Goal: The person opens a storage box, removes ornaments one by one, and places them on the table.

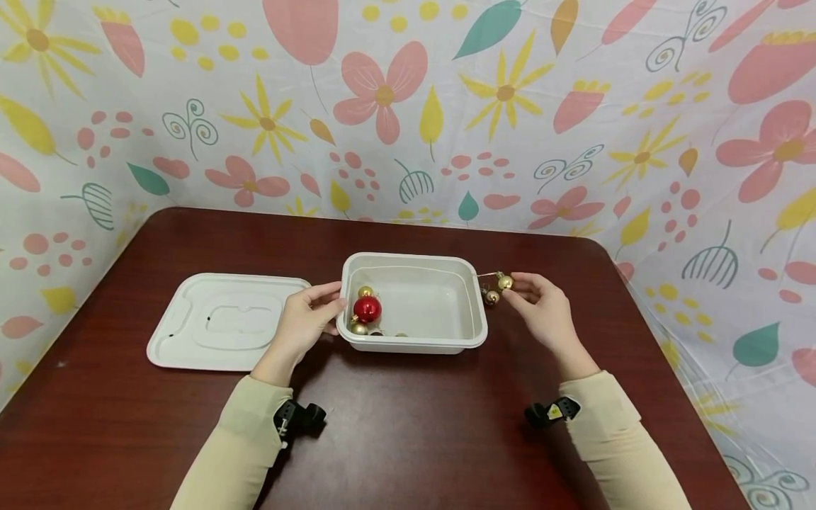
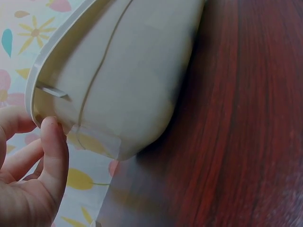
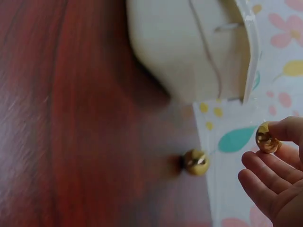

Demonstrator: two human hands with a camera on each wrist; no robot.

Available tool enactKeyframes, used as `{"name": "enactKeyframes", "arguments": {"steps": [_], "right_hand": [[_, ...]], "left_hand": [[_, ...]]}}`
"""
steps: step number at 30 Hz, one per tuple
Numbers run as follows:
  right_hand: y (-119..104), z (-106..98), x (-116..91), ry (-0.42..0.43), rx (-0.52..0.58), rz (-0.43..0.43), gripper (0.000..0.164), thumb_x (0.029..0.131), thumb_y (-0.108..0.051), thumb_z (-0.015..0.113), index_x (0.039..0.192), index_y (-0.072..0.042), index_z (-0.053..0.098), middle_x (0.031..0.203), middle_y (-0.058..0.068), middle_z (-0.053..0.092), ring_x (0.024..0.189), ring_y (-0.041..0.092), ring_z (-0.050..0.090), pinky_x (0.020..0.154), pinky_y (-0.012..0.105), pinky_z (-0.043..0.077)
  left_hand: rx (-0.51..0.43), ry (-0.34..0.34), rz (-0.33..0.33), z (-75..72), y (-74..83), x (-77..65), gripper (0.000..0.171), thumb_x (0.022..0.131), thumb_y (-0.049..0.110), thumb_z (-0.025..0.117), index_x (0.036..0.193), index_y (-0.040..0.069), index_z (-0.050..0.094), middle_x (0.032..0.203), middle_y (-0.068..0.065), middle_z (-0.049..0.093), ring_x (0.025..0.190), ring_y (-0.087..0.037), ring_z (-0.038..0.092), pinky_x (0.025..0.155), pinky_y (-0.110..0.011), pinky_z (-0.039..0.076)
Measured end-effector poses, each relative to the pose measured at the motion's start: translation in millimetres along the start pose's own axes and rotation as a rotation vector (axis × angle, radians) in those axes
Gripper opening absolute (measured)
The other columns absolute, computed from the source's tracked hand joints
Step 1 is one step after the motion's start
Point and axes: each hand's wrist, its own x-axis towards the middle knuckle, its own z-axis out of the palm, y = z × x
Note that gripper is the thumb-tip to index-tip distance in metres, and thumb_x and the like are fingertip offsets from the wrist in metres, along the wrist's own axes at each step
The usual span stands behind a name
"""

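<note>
Reddish table (image 1: 408,432), gold bauble (image 1: 506,282) (round, glossy)

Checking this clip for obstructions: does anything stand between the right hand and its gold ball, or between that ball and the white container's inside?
Nothing visible separates the right hand from the gold ball it pinches. Between that ball and the inside of the white container stands its right end wall.
</note>
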Motion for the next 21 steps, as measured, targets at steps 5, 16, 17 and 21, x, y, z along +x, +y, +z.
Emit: {"name": "enactKeyframes", "arguments": {"steps": [5,16,17,21], "right_hand": [[16.3,-0.2,-1.1,0.012,-0.05,0.042,0.038,0.083,-0.032,0.062,0.112,-0.008,0.058,0.101,0.013,0.064,0.089,0.023,0.062,0.064,0.015,0.048],[41.4,-2.8,-0.3,-0.057,-0.154,0.11,0.037,0.085,-0.03,0.061,0.111,-0.005,0.055,0.102,0.016,0.064,0.094,0.029,0.06,0.074,0.04,0.049],[42.4,-3.0,0.3,-0.061,-0.166,0.112,0.037,0.085,-0.029,0.061,0.111,-0.004,0.055,0.102,0.016,0.064,0.094,0.03,0.06,0.075,0.041,0.049],[45.3,-3.6,2.4,-0.08,-0.209,0.112,0.035,0.084,-0.028,0.062,0.109,-0.003,0.055,0.101,0.017,0.065,0.099,0.033,0.057,0.079,0.046,0.045]], "left_hand": [[0.005,-0.005,0.007,-0.7,-0.3,-0.1,0.039,0.082,0.007,0.063,0.119,-0.002,0.055,0.103,-0.017,0.056,0.056,-0.008,0.057,0.047,-0.023,0.052],[0.014,-0.004,-0.014,-0.9,-3.4,-1.9,0.039,0.082,0.007,0.063,0.12,0.0,0.054,0.102,-0.015,0.056,0.056,-0.009,0.057,0.048,-0.024,0.053],[0.012,-0.005,-0.01,-0.7,-3.2,-1.7,0.039,0.082,0.007,0.063,0.12,0.0,0.054,0.103,-0.015,0.056,0.056,-0.009,0.057,0.048,-0.024,0.053],[0.012,-0.01,-0.005,-0.1,-2.2,-0.4,0.039,0.082,0.007,0.063,0.12,0.0,0.054,0.102,-0.015,0.056,0.056,-0.008,0.057,0.048,-0.023,0.053]]}}
